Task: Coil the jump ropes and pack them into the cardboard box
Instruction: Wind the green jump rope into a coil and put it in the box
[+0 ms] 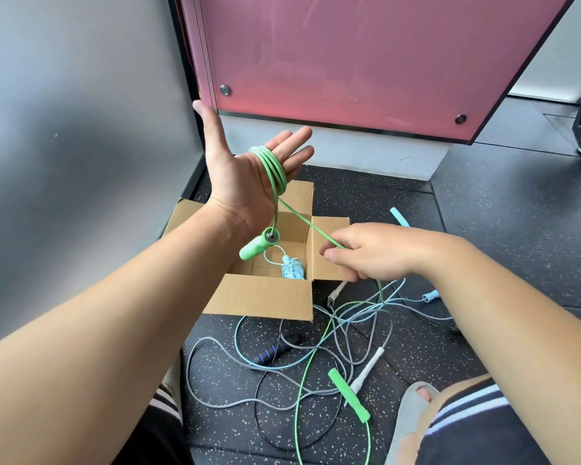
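The person sits on the dark speckled floor [483, 229] with the cardboard box [265, 293] open between their outstretched arms, its flaps spread. The left hand [245, 182] is raised palm up above the box, its grip open, with the fingers straight and the thumb spread wide. The green jump rope [274, 169] is looped several times around the fingers. One green handle [254, 248] dangles from those loops just below the wrist, over the box's opening. From the loops a single strand runs down to the right hand [366, 253], whose grip is closed on it, thumb and fingers pinching the cord above the box's right flap. Below that hand the cord drops into a tangle of grey, pale blue and black ropes [341, 322] on the floor in front of the box. There the second green handle [349, 394] lies beside a white handle [368, 367], with a black-and-blue handle [270, 352] nearby. Inside the box, a light blue rope [292, 268] sits coiled against the right wall. A pale blue handle [399, 217] lies on the floor beyond the right flap, and a pink panel [349, 55] stands behind.
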